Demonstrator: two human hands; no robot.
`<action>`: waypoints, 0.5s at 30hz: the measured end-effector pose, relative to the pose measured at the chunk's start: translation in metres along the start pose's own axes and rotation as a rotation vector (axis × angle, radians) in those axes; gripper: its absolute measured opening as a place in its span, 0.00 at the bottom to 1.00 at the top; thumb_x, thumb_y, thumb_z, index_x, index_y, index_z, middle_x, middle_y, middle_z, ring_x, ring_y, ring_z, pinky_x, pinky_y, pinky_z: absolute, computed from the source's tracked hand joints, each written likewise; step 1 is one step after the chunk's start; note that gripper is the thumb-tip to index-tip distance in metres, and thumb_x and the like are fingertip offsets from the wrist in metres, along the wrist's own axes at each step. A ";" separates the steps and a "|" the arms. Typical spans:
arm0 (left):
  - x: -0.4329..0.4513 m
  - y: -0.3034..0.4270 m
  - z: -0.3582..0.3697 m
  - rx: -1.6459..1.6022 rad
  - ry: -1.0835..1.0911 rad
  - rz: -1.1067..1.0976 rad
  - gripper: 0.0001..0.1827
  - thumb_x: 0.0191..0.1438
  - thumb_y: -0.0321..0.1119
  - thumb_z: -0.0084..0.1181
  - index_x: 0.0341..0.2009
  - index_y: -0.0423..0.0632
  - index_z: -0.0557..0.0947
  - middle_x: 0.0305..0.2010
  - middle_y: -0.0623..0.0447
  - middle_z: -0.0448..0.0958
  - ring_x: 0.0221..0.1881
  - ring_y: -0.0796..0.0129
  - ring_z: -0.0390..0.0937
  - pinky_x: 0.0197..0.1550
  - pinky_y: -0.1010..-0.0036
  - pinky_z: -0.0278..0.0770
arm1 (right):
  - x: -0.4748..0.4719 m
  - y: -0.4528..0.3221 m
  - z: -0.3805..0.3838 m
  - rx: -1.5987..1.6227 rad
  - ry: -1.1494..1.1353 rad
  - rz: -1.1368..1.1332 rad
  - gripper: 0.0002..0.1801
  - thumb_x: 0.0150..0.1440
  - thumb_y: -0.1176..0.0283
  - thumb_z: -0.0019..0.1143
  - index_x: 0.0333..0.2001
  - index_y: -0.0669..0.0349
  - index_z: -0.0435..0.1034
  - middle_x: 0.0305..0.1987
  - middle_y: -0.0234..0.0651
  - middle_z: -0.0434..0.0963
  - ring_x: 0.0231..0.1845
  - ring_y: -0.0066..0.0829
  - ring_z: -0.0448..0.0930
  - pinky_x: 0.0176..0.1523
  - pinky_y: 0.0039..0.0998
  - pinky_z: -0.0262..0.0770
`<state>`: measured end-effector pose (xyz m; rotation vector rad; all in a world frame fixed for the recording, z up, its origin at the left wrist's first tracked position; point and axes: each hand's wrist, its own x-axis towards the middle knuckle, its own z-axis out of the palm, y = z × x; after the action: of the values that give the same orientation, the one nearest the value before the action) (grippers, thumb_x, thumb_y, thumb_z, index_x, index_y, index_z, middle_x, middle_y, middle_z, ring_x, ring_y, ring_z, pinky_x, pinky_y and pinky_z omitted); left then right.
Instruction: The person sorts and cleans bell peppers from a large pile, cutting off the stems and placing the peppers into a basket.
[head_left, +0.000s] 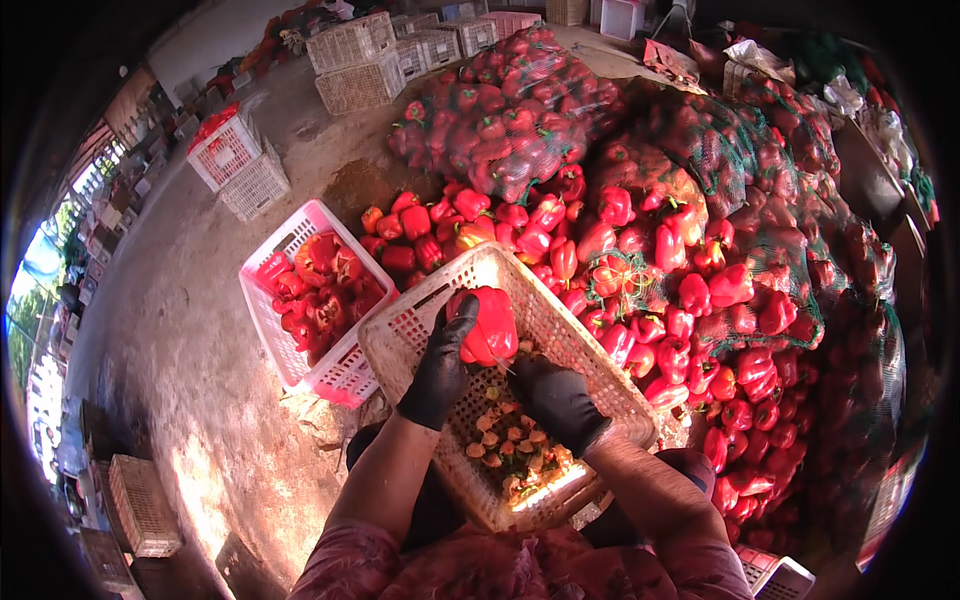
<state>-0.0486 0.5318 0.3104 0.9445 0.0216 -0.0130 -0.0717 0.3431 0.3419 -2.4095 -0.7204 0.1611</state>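
My left hand (442, 367), in a black glove, grips a large red bell pepper (491, 326) above a worn plastic crate (600, 356). My right hand (556, 401), also in a black glove, is closed around a small tool whose thin metal blade (505, 365) touches the pepper's lower end; its handle is hidden. Cut pepper cores (517, 442) with seeds and green stems lie in the bottom of the worn crate. To the left, a pink and white plastic crate (259, 319) holds opened red peppers (330, 292).
Loose red peppers (675, 360) are heaped ahead and to the right, beside full mesh sacks (502, 127). Stacked crates (255, 184) stand on the concrete floor (165, 300) at the left, with more (360, 67) farther back. Another crate (142, 506) stands at lower left.
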 end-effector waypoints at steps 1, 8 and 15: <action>0.003 -0.001 -0.002 -0.125 -0.019 -0.040 0.21 0.61 0.44 0.45 0.54 0.47 0.69 0.47 0.55 0.71 0.47 0.69 0.70 0.50 0.71 0.69 | -0.001 0.001 -0.002 0.008 -0.026 -0.023 0.13 0.60 0.63 0.43 0.39 0.61 0.68 0.36 0.50 0.74 0.37 0.50 0.76 0.38 0.42 0.73; 0.000 0.018 0.026 -0.384 -0.053 -0.213 0.18 0.62 0.50 0.40 0.42 0.50 0.74 0.37 0.55 0.74 0.38 0.68 0.72 0.45 0.70 0.72 | 0.011 -0.003 -0.042 0.487 0.360 -0.387 0.40 0.48 0.70 0.65 0.63 0.61 0.54 0.57 0.50 0.65 0.58 0.44 0.69 0.59 0.38 0.66; -0.016 -0.017 0.017 0.057 -0.224 0.061 0.34 0.60 0.42 0.47 0.66 0.46 0.52 0.64 0.53 0.57 0.63 0.66 0.57 0.62 0.70 0.58 | 0.021 0.033 -0.013 0.529 0.171 -0.249 0.47 0.45 0.60 0.69 0.64 0.59 0.51 0.62 0.49 0.61 0.65 0.42 0.61 0.66 0.37 0.56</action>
<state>-0.0649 0.5083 0.3074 0.9956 -0.2153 -0.0632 -0.0354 0.3252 0.3337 -1.7932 -0.7772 0.0353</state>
